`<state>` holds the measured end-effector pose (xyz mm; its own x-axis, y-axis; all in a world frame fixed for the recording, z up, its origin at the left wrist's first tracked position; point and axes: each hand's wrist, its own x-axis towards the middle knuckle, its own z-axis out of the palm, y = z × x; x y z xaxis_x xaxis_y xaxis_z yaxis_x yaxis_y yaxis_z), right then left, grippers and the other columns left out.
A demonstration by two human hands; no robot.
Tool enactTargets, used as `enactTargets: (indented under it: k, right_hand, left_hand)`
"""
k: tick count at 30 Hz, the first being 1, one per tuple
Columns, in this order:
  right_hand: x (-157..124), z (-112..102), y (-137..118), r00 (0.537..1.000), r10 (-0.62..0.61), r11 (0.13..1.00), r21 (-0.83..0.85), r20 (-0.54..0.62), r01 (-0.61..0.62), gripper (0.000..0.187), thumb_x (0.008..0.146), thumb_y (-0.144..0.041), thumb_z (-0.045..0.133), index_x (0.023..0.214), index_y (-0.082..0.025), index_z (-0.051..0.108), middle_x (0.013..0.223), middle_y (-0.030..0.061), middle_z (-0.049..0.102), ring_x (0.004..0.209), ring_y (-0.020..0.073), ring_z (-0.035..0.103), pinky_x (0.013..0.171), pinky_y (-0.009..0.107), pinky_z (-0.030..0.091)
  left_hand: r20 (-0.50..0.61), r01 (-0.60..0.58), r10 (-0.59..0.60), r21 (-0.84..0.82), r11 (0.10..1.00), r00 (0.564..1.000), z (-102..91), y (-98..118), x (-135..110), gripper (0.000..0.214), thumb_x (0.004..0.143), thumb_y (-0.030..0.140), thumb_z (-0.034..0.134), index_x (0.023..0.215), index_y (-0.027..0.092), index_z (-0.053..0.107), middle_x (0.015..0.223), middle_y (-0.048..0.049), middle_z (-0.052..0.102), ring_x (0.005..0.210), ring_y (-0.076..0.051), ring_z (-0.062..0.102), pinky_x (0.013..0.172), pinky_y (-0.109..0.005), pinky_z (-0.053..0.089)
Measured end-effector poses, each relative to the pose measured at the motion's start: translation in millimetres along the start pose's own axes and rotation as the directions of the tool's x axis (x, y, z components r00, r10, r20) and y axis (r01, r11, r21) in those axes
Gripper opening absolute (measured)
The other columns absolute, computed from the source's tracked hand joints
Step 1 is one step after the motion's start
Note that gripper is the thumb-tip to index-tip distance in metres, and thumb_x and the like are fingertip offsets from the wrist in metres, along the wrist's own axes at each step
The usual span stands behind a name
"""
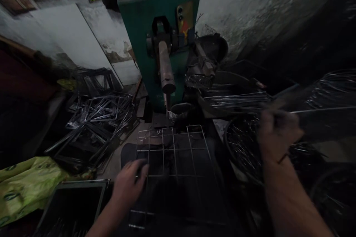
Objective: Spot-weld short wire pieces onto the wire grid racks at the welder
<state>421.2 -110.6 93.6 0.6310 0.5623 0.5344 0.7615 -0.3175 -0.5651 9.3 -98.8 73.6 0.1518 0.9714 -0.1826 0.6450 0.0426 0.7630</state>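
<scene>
The left hand is bent at the knuckles, its thumb set apart from the index finger at the base, the gap narrowing toward the tips. Its bare forearm slants back, below and to the left of the grip. Farther forward, the right hand has its fingers curled in (blur hides how tightly), with the right wrist directly behind the grip and the right forearm running back and outward.

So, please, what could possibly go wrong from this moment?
The bare left hand is at the wire grid, whose ends might scratch the skin. The long rod, apparently in the right hand, could catch on the loose wires nearby.
</scene>
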Motion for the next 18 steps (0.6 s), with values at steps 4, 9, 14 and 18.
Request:
enactTargets:
  k: [4,9,14,18]
  right_hand:
    - [-77,2,-42,0.931,-0.154,0.984,0.134,0.331,0.115,0.033,0.089,-0.045,0.043,0.102,-0.024,0.064,0.110,0.0084,0.066,0.098,0.0315,0.063,0.086,0.050,0.050]
    - [-118,-5,-47,0.800,-0.291,0.950,0.259,0.525,0.176,0.037,0.090,-0.036,0.041,0.122,-0.024,0.057,0.116,0.0056,0.064,0.099,0.0267,0.063,0.088,0.044,0.052]
    - [-125,-30,-41,0.677,-0.393,0.915,0.191,0.623,0.356,0.045,0.088,-0.032,0.038,0.131,-0.034,0.051,0.111,0.0044,0.066,0.084,0.0262,0.068,0.071,0.043,0.057]
    - [-136,-62,-50,0.512,-0.483,0.863,0.287,0.710,0.417,0.061,0.085,-0.029,0.036,0.142,-0.047,0.027,0.126,-0.0011,0.056,0.093,0.0272,0.066,0.063,0.042,0.059]
  left_hand:
    - [0.671,0.400,0.044,-0.491,0.774,0.740,67.5,81,40,0.065,0.083,0.065,0.035,0.113,0.013,0.058,0.082,-0.0116,0.069,0.070,-0.019,0.065,0.065,-0.031,0.050]
    - [0.635,0.439,0.081,-0.615,0.655,0.768,130.6,128,76,0.031,0.088,0.036,0.044,0.100,0.009,0.051,0.055,-0.0003,0.058,0.039,-0.011,0.053,0.042,-0.020,0.039]
    - [0.700,0.409,0.118,-0.536,0.739,0.704,130.7,124,58,0.009,0.082,0.017,0.043,0.085,0.011,0.048,0.048,0.0000,0.056,0.038,-0.012,0.054,0.042,-0.022,0.043]
    - [0.608,0.353,0.075,-0.552,0.756,0.790,123.7,104,40,0.014,0.076,0.011,0.043,0.090,0.014,0.044,0.048,0.0048,0.054,0.039,-0.010,0.053,0.044,-0.019,0.042]
